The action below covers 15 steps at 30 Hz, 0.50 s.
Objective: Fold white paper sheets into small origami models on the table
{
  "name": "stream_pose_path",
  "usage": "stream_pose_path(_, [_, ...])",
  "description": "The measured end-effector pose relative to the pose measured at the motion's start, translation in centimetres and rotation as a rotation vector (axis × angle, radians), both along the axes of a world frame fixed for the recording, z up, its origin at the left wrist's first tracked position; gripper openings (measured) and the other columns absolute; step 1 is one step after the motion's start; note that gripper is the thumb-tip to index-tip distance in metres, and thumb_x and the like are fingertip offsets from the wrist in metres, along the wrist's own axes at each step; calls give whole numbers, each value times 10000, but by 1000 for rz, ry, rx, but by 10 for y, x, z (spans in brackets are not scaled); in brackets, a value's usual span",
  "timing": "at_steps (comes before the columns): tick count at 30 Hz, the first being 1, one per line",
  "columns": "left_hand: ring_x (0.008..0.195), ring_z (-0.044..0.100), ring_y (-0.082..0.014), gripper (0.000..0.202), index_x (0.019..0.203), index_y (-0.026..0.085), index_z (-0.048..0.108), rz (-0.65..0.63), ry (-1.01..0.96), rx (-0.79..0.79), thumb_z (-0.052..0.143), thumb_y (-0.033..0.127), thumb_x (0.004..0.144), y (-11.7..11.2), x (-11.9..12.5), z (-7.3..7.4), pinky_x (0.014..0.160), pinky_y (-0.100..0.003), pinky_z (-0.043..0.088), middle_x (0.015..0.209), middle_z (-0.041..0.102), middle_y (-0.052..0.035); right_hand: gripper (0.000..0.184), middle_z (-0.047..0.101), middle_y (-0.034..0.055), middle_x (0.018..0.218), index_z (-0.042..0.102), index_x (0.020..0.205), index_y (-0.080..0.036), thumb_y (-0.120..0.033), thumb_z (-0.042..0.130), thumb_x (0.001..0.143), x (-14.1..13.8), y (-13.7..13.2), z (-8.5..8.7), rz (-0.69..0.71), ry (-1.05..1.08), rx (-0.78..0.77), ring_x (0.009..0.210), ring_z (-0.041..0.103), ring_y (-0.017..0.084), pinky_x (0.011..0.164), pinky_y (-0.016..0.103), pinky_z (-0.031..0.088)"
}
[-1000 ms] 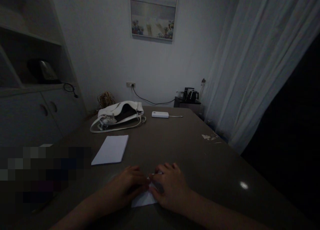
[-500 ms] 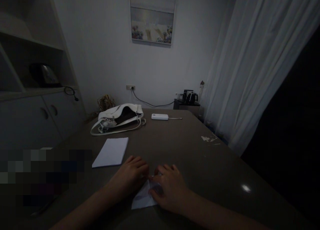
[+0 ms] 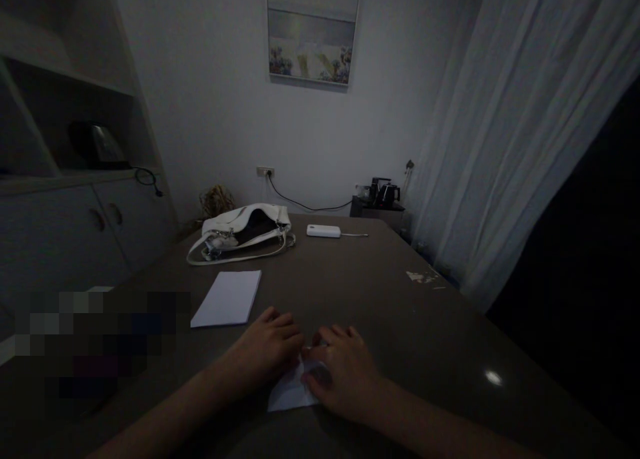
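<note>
Head view: a small, creased piece of white paper [image 3: 293, 394] lies on the brown, smooth-topped table [image 3: 380, 292], under and between the two hands. The right hand [image 3: 345, 372] arches over its right side, thumb and forefinger on the sheet with a gap between them; whether they pinch it or merely press down, I cannot tell. The left hand [image 3: 273, 349] curls over its far left part, hiding its own fingertips, so its grip cannot be told either. Contact from both sides probably steadies the light sheet against sliding, with the table as firm backing. Just beyond the left hand lies a flat white paper stack [image 3: 227, 299], perhaps set aside there to leave working room. Farther ahead of the hands, a white strapped handbag [image 3: 245, 222] and a white oblong device with a short cable [image 3: 323, 231] rest untouched, likely parked out of the way.
</note>
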<state>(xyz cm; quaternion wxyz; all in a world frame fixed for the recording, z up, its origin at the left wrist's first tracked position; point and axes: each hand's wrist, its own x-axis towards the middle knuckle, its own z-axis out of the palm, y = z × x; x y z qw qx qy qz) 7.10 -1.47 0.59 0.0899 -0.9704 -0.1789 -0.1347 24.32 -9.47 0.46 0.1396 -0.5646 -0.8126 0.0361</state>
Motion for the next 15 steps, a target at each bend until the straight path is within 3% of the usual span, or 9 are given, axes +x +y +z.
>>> stream_pose_path(15, [734, 506, -166, 117, 711, 196, 537, 0, 96, -109, 647, 187, 752, -6, -10, 7, 670, -320, 232, 715, 637, 29, 281, 573, 43, 1020, 620, 1038, -298, -427, 526, 806, 1, -1, 1, -5, -13, -25, 973, 492, 238, 832, 423, 319])
